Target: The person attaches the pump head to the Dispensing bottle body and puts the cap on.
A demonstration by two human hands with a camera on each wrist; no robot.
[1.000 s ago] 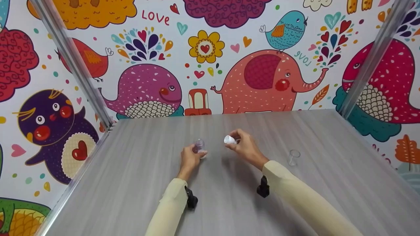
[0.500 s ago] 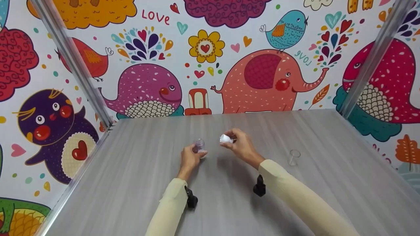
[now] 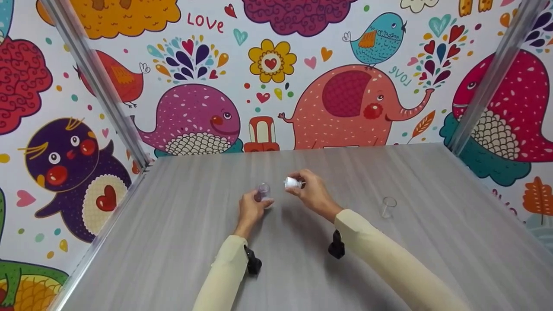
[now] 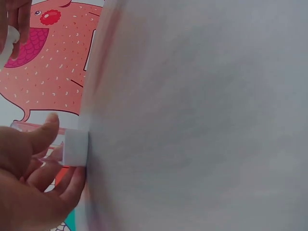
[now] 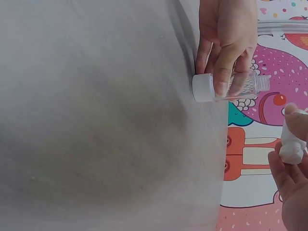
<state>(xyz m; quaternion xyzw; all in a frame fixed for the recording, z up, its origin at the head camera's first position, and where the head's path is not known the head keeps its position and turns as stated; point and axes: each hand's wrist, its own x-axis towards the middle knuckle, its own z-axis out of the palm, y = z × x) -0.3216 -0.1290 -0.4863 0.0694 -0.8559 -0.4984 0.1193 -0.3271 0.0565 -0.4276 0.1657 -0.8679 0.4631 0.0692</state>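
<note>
My left hand (image 3: 251, 209) grips a small clear bottle (image 3: 264, 191) with a white base, standing upright on the table. In the right wrist view its threaded neck (image 5: 263, 83) is bare, and the left thumb and fingers lie around the lower body. The white base (image 4: 75, 148) touches the tabletop in the left wrist view. To the right of the bottle and above the table, my right hand (image 3: 317, 192) pinches a white pump top (image 3: 293, 182) between thumb and fingers. The pump top is held tilted, apart from the bottle; its far side is hidden by the fingers.
A clear, cup-shaped cap (image 3: 389, 207) stands on the grey wood-grain table (image 3: 173, 250), right of my right hand. Printed cartoon walls (image 3: 268, 99) close off the back and sides, with metal posts (image 3: 97, 86) at the corners.
My right hand has moved left, nearer the bottle, and the white pump top has turned in its fingers. The left hand and bottle have stayed put.
</note>
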